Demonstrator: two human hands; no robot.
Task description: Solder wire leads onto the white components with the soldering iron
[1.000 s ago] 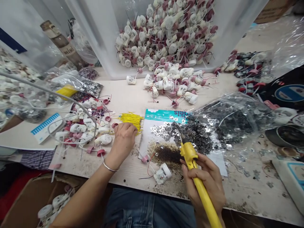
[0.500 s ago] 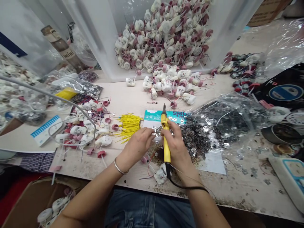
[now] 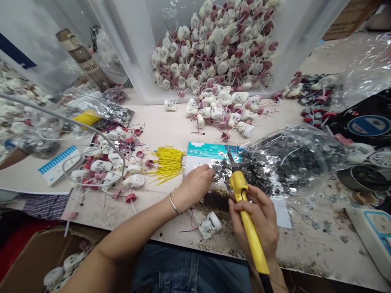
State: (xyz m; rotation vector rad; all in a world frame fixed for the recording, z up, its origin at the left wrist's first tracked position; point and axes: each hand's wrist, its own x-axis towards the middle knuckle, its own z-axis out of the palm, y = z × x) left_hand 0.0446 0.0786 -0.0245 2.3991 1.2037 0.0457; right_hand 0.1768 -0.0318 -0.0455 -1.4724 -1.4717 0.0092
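Note:
My right hand [image 3: 259, 217] is wrapped round the yellow handle of a soldering iron [image 3: 239, 183], whose tip points up and away over the small metal plates. At the left edge of that heap of metal plates [image 3: 255, 173] is my left hand [image 3: 198, 181], fingertips pinched together; what they hold, if anything, is hidden. Below my hands a white plastic part [image 3: 210, 226] with thin red and dark wires lies near the table's front edge. Left of my left hand a bundle of thin yellow sticks or wires [image 3: 169, 162] is spread on the table.
A large translucent bin [image 3: 140, 87] holds many white and pink parts, with more spilled in front. Another pile of white parts [image 3: 104, 166] lies left under a looped grey cable. On the right are a clear plastic bag [image 3: 308, 158] and a metal cup [image 3: 363, 179].
My right hand has moved right and nearer the front edge, tilting the soldering iron to the left at its tip. My left hand has shifted right and stays pinched at the metal plates.

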